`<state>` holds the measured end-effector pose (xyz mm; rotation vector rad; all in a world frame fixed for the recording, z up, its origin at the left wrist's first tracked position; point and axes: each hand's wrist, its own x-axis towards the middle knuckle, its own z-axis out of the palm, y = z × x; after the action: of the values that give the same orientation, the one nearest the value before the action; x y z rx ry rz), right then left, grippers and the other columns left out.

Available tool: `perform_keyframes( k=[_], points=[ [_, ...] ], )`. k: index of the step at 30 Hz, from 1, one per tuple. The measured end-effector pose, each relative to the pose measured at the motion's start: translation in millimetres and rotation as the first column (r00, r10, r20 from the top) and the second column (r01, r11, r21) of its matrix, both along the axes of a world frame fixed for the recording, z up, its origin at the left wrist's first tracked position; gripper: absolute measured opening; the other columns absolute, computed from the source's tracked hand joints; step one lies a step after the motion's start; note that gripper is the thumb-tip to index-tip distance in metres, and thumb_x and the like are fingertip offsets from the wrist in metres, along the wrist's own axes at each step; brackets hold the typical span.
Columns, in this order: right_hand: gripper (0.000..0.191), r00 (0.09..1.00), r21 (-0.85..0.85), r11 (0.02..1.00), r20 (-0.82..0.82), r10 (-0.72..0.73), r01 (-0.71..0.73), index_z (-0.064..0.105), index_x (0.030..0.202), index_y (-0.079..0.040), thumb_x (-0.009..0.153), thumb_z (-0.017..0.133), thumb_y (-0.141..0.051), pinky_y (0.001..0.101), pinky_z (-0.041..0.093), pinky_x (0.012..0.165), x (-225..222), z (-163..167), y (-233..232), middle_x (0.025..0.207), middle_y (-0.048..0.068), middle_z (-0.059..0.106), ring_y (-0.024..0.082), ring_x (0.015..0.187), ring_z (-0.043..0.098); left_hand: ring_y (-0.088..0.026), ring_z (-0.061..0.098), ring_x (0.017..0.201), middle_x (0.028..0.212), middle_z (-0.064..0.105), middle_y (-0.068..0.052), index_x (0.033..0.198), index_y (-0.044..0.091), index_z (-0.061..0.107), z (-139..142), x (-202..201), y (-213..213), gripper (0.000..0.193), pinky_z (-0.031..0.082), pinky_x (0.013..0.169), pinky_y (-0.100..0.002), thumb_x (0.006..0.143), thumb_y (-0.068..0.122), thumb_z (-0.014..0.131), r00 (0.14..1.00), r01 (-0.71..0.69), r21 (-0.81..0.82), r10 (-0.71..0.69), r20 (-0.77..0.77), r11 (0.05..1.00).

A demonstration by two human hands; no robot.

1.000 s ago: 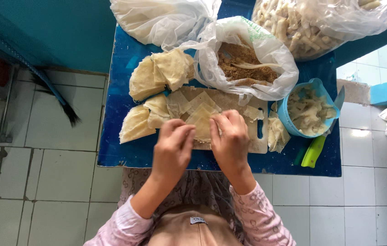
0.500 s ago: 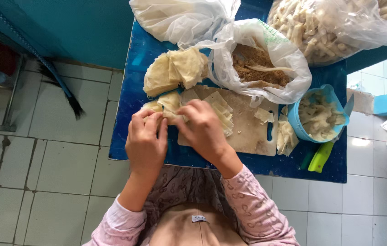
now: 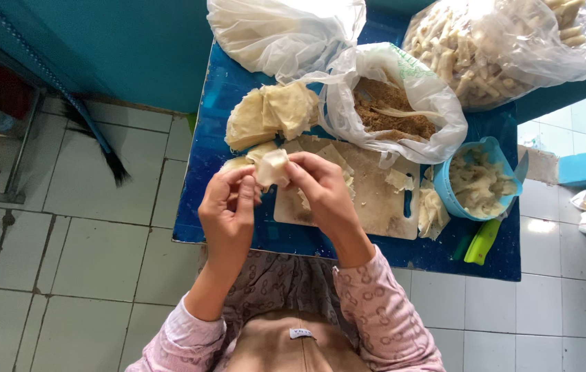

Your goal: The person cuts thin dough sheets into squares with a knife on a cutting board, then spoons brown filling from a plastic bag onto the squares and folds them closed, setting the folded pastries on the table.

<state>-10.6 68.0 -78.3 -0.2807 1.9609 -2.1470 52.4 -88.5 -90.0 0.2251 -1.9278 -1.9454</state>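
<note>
Step in hand: folding a pale wrapper (image 3: 272, 167), by the look of it.
Left hand (image 3: 229, 212): grip pinching its left edge.
Right hand (image 3: 320, 189): grip closed on its right side.
Wrapper's place: centre of frame, above the blue tabletop (image 3: 200, 200).
Next move calls for: both hands keeping the fold tight, judging by the thin sheet.

My left hand (image 3: 229, 210) and right hand (image 3: 320, 193) pinch pale wrapper sheet (image 3: 273, 167) above blue worktop (image 3: 210, 207), cutting board (image 3: 375, 203) beneath, filling bag (image 3: 393, 110) beyond.
</note>
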Motion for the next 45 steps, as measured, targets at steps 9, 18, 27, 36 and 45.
perform_keyframes(
  k=[9, 18, 27, 36, 45],
  points=[
    [0.027, 0.801, 0.359, 0.921, -0.591, 0.100, 0.150, 0.069, 0.123, -0.004, 0.100, 0.057, 0.004, 0.0324, 0.049, 0.108, 51, 35, 24, 0.125, 0.009, 0.066, 0.017, 0.123, 0.060, -0.011, 0.072, 0.094, 0.111, 0.073, -0.004, 0.122, 0.004, 0.067, -7, 1, 4, 0.030, 0.063, 0.075, -0.028, 0.092, 0.006, 0.067, 0.905, 0.193, 0.733, -0.406, 0.123, 0.652],
    [0.015, 0.999, -0.230, 0.973, -0.024, -0.028, 0.022, 0.069, 0.112, 0.005, 0.098, 0.070, 0.001, 0.0288, 0.056, 0.095, 57, -6, 48, 0.126, 0.008, 0.066, 0.012, 0.112, 0.065, -0.012, 0.069, 0.095, 0.106, 0.074, -0.009, 0.115, -0.003, 0.068, -15, 15, 37, 0.016, 0.055, 0.087, -0.026, 0.101, 0.005, 0.069, 0.943, 0.267, 0.523, -0.331, 0.031, 0.809],
    [0.014, 0.977, -0.128, 0.974, 0.126, -0.172, 0.188, 0.066, 0.108, 0.000, 0.095, 0.072, -0.002, 0.0239, 0.057, 0.076, 61, -30, 58, 0.096, 0.004, 0.072, 0.008, 0.086, 0.069, -0.006, 0.066, 0.080, 0.091, 0.073, -0.004, 0.110, -0.001, 0.068, -20, 20, 51, 0.014, 0.055, 0.074, -0.021, 0.101, 0.010, 0.069, 0.957, 0.228, 0.316, -0.271, 0.100, 0.921],
    [0.007, 0.911, 0.215, 0.891, 0.018, -0.412, 0.399, 0.070, 0.103, -0.001, 0.097, 0.067, -0.005, 0.0235, 0.050, 0.062, 87, -26, 126, 0.088, 0.000, 0.067, 0.007, 0.071, 0.061, -0.013, 0.073, 0.065, 0.084, 0.074, -0.009, 0.101, 0.002, 0.070, -12, 25, 110, 0.013, 0.057, 0.057, -0.026, 0.096, 0.014, 0.070, 0.930, 0.365, -0.296, -0.361, 0.073, 0.883],
    [0.016, 0.673, 0.574, 0.387, -0.711, -0.203, 0.722, 0.071, 0.110, -0.002, 0.094, 0.070, 0.000, 0.0407, 0.052, 0.079, 55, -17, 179, 0.100, 0.013, 0.065, 0.033, 0.093, 0.065, -0.028, 0.072, 0.062, 0.077, 0.070, -0.010, 0.092, 0.007, 0.061, -18, -2, 178, 0.024, 0.055, 0.050, -0.039, 0.103, 0.028, 0.063, 0.934, 0.308, -0.880, -0.289, 0.208, 0.362]
  ],
)
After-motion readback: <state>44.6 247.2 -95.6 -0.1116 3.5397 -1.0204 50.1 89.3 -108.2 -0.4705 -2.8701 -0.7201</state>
